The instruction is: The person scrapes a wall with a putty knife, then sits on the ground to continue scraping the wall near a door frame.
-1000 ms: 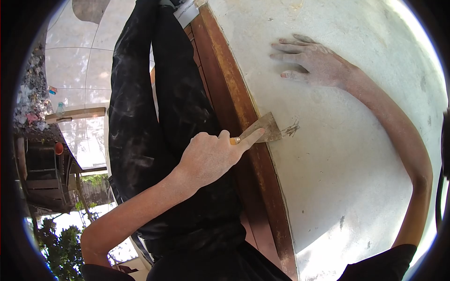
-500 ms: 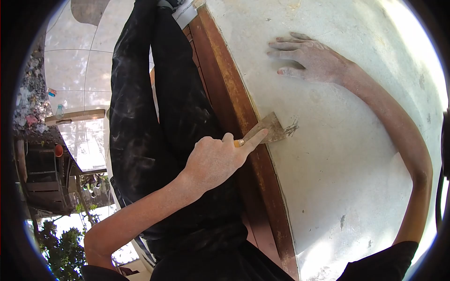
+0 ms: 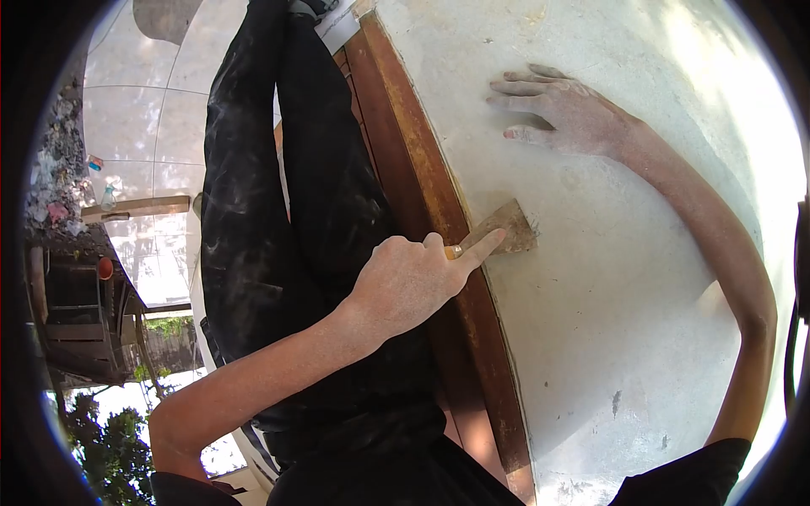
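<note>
My left hand [image 3: 413,282] is closed around the handle of a putty knife [image 3: 510,229], its index finger stretched along the metal blade. The blade lies against a pale, smooth plastered surface [image 3: 591,312], near that surface's brown wooden edge. A small dark smear shows at the blade's far edge. My right hand [image 3: 574,114] rests flat on the same surface, farther up, with fingers spread and nothing held. Both hands are coated in pale dust. The knife's handle is mostly hidden in my left fist.
A worn brown wooden board [image 3: 430,169] borders the pale surface. My legs in dusty black trousers [image 3: 253,211] stretch alongside it. At left are floor tiles [image 3: 126,122], a wooden plank [image 3: 139,209], a clear bottle [image 3: 108,199] and a litter heap [image 3: 55,181].
My left hand has slid the putty knife to the right across the pale surface. The blade now covers most of the dark smear. My right hand stays flat in place.
</note>
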Demonstrator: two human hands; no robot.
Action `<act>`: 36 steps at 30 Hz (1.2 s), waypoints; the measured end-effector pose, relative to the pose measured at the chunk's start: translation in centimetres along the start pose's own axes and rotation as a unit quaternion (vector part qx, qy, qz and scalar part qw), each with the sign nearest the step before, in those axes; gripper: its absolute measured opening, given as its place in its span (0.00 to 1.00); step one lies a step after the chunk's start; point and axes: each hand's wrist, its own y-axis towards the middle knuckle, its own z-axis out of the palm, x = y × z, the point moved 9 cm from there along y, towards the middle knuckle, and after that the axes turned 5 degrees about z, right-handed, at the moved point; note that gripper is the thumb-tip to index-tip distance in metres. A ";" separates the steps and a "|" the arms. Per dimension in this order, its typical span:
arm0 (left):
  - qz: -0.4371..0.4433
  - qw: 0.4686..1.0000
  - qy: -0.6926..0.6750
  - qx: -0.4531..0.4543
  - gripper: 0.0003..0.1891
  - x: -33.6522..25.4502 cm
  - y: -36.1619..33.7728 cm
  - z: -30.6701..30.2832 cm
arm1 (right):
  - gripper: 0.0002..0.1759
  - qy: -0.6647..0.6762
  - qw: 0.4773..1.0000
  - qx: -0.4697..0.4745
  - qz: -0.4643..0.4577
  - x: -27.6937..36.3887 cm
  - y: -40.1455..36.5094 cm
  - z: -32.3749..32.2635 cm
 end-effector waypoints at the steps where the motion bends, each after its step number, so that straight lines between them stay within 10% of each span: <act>1: 0.007 1.000 0.008 0.010 0.33 -0.2 -0.2 0.0 | 0.33 -0.006 1.000 -0.004 -0.005 0.0 -0.2 0.2; 36: -0.005 0.999 -0.034 0.030 0.32 0.6 -0.1 0.3 | 0.33 0.030 0.999 0.008 0.019 0.2 0.3 -0.6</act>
